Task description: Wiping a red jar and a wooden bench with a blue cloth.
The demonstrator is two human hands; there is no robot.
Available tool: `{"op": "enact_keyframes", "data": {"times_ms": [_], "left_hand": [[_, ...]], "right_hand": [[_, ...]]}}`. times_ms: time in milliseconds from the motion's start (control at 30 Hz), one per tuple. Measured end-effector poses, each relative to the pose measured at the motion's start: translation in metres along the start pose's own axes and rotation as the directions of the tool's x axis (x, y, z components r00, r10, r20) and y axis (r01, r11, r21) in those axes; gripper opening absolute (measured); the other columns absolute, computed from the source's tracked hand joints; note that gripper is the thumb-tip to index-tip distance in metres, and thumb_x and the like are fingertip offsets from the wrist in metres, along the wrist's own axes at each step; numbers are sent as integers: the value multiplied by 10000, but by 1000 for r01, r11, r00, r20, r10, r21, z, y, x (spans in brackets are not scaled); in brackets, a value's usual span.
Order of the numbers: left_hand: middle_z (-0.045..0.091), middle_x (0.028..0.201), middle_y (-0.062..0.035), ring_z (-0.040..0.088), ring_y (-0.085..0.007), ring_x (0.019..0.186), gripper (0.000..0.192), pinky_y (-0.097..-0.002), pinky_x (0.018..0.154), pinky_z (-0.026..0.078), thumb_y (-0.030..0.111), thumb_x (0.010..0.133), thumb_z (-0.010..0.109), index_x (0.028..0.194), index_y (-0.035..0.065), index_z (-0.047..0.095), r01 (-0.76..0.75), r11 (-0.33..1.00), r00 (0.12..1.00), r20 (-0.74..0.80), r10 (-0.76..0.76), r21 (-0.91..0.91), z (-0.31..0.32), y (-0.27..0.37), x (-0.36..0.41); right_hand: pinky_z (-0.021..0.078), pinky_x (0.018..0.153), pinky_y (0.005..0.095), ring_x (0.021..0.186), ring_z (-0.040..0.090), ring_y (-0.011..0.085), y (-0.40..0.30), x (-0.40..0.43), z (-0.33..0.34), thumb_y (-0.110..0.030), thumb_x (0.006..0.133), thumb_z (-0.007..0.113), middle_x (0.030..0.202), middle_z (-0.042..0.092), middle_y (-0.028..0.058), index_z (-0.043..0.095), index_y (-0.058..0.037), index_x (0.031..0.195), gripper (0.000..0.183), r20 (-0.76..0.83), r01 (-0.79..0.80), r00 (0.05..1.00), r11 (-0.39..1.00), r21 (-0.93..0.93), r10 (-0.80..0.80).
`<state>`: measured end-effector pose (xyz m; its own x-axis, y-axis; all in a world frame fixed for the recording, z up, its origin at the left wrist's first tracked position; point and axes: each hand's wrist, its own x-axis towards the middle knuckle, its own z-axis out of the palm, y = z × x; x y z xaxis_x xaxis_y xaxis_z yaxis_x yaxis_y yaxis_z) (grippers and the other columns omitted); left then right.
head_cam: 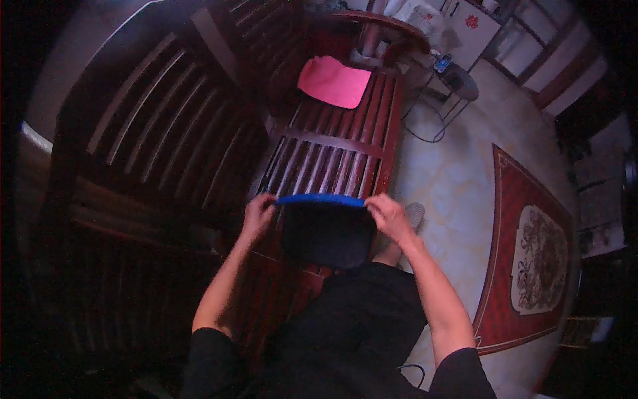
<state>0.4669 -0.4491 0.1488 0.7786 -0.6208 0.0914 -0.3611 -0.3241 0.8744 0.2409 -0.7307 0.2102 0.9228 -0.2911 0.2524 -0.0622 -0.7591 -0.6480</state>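
Observation:
Stretched between my two hands is a dark piece of cloth point(326, 232) with a bright blue upper edge point(321, 200). My left hand point(259, 214) pinches its left corner, and my right hand point(391, 217) grips the right one. The cloth hangs in front of me over a slatted red-brown wooden bench point(344, 164); its lower part is too dark to make out. Farther along the seat lies a flat pink cloth point(335, 82), apart from both hands.
A slatted wooden backrest point(159, 119) rises along the left. Beyond the bench's far end is a round-edged wooden table point(384, 22). A stool point(461, 82) carrying small items stands at upper right. On the tiled floor point(438, 164) lies a red patterned rug point(503, 199).

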Motion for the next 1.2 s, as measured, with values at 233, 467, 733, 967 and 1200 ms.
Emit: {"op": "enact_keyframes", "data": {"times_ms": [233,467,733,967,1200], "left_hand": [[609,999,-206,571,-405,956,243,-453,829,480,67,790,584,1025,60,647,81,898,925,304,-229,432,5,-22,-96],[558,1215,-240,533,-419,1104,331,-452,968,432,136,866,597,1168,3,574,-47,924,998,-26,61,379,99,-19,-66],[175,1542,-234,63,-500,1409,617,-643,1106,37,440,945,430,1487,173,307,129,745,970,73,-232,655,171,-4,-73],[193,1531,-252,110,-481,1411,615,-593,1130,72,372,958,413,1474,59,295,51,804,993,59,-106,592,196,-8,-11],[225,1521,-245,155,-466,1406,605,-590,1128,108,360,960,407,1453,22,310,-71,784,996,80,27,617,221,-7,64]], "right_hand": [[501,830,419,958,622,338,2,-64,29,-104,856,587,997,639,139,635,-77,1022,175,471,-193,850,971,-141,237],[358,1009,521,1229,446,363,-19,-25,115,-227,878,586,1287,518,132,543,-134,1240,376,92,-201,967,934,-294,237],[58,1101,652,1439,128,385,13,-50,163,-422,927,480,1555,237,85,373,-234,1451,566,31,-317,918,779,-541,396],[114,1109,619,1416,204,370,56,-4,144,-423,893,524,1503,330,93,437,-230,1408,556,-86,-291,954,818,-496,288],[137,1113,599,1412,216,366,97,48,123,-417,898,522,1489,350,96,462,-220,1381,526,-173,-340,940,795,-501,293]]}}
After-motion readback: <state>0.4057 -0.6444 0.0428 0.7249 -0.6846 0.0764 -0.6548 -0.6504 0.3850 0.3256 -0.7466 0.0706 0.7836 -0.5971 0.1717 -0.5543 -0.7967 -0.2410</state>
